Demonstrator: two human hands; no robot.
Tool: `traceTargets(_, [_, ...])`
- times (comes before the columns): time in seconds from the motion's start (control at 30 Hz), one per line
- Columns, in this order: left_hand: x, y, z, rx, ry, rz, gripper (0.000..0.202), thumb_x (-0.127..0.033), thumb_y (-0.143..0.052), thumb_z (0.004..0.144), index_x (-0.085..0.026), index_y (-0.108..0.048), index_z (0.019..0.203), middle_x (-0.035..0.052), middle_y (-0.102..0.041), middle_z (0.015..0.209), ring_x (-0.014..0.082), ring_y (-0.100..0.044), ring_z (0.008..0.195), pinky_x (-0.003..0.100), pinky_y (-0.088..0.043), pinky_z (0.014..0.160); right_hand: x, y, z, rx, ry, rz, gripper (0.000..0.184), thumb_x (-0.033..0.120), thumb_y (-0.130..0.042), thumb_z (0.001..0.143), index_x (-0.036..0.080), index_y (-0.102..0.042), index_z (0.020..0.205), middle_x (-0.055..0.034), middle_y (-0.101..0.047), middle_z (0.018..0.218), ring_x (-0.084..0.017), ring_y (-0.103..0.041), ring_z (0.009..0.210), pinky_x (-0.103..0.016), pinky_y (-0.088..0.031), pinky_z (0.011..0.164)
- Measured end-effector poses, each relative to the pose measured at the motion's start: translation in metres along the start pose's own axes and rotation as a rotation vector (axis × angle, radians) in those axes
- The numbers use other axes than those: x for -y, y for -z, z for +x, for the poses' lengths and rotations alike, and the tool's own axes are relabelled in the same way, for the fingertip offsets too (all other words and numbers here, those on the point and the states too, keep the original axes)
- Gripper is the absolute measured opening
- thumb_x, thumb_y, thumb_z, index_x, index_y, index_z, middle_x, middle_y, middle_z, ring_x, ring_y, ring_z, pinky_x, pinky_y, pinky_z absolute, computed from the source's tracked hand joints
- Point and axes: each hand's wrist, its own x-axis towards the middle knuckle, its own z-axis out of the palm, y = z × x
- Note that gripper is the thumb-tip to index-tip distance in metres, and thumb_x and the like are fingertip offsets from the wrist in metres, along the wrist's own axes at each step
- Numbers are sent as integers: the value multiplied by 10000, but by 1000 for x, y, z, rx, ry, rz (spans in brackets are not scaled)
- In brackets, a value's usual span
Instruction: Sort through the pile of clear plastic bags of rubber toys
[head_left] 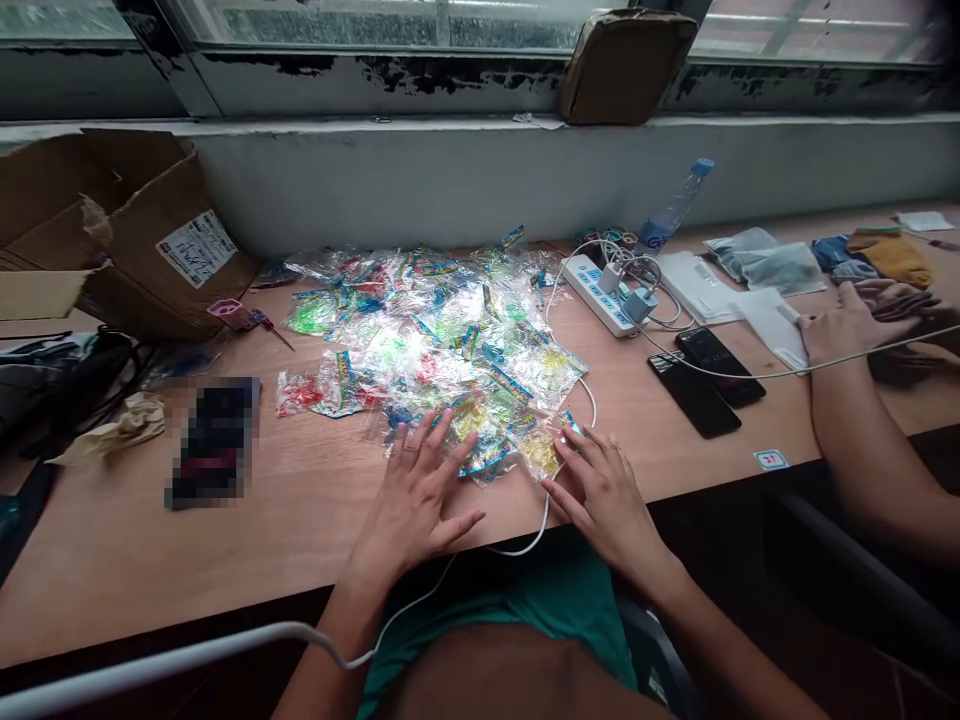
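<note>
A spread pile of small clear plastic packets [420,330] with colourful labels lies on the wooden table in front of me. Red, green, blue and yellow items show through the film; their kind I cannot make out. My left hand [424,490] rests palm down at the near edge of the pile, fingers spread, tips touching the packets. On the right side of that edge, my right hand [600,490] also lies with its fingers apart, its fingertips against a packet with yellow contents [541,450]. Neither hand grips anything.
An open cardboard box [127,240] and pink-handled scissors [232,314] are at the left. A white power strip [600,295], a bottle [679,205] and two phones [694,395] stand or lie to the right. A white cable [592,400] crosses the table. Another person's hand [847,320] is farther right.
</note>
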Motion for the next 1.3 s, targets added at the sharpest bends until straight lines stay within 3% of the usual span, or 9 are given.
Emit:
traceTargets(0.23, [56,10,-36,-170,317,66,881,-717,-467,992,-235,-244,1695,150,-109,1787,407,-92,1656,645,-64,1325,22,-21,22,16,-20,-51,723,656,-452,1035,173,-484,1573,-170,-459,1664,-406,-377,1565,-675,-288,1279])
traceTargets(0.37, [66,11,-44,-182,329,72,924,-765,-468,968,-228,-253,1688,159,-142,1778,416,-130,1647,642,-113,1324,23,-29,30,-12,-13,-36,757,659,-484,1022,151,-435,1581,-214,-402,1683,-411,-374,1567,-657,-308,1280])
traceTargets(0.5, [59,5,-37,-133,253,22,985,-779,-569,917,-229,-268,1677,177,-229,1750,395,-205,1632,597,-197,1325,21,-29,38,-23,-34,-9,711,615,-559,1003,170,-443,1544,-224,-201,1751,-437,-363,1559,-637,-387,1237])
traceTargets(0.67, [30,-3,-17,-173,215,7,1021,-723,-617,929,-223,-175,1702,194,-165,1767,397,-165,1646,611,-185,1327,21,-26,48,-59,19,7,608,510,-657,962,226,-479,1470,-174,-106,1766,-454,-228,1606,-675,-334,1249])
traceTargets(0.8, [-5,-9,3,-157,101,5,874,-598,-606,993,-279,-207,1703,151,-201,1769,372,-181,1647,615,-142,1337,12,-24,58,-63,128,-22,794,485,-708,920,262,-341,1587,-146,11,1787,-458,-81,1646,-710,-230,1283])
traceTargets(0.9, [-22,-12,12,-77,13,-13,790,-579,-602,1001,-332,-286,1681,101,-226,1772,361,-189,1647,610,-141,1339,2,-22,69,-28,232,-66,891,531,-731,886,262,-310,1623,-135,77,1795,-456,-12,1656,-713,-140,1304])
traceTargets(1.1, [-19,-12,14,-70,125,-10,690,-547,-580,1021,-317,-389,1643,82,-264,1763,367,-198,1642,654,-49,1335,-5,-24,101,132,505,-40,1021,718,-689,844,287,-285,1677,-104,57,1810,-431,8,1665,-688,-72,1321])
traceTargets(1.3, [-3,-9,2,-116,182,54,785,-478,-587,1025,-296,-231,1700,78,-263,1764,350,-158,1655,614,63,1340,8,-34,131,232,577,-20,1035,753,-666,852,270,-291,1687,-127,-38,1810,-408,-1,1670,-666,-65,1326])
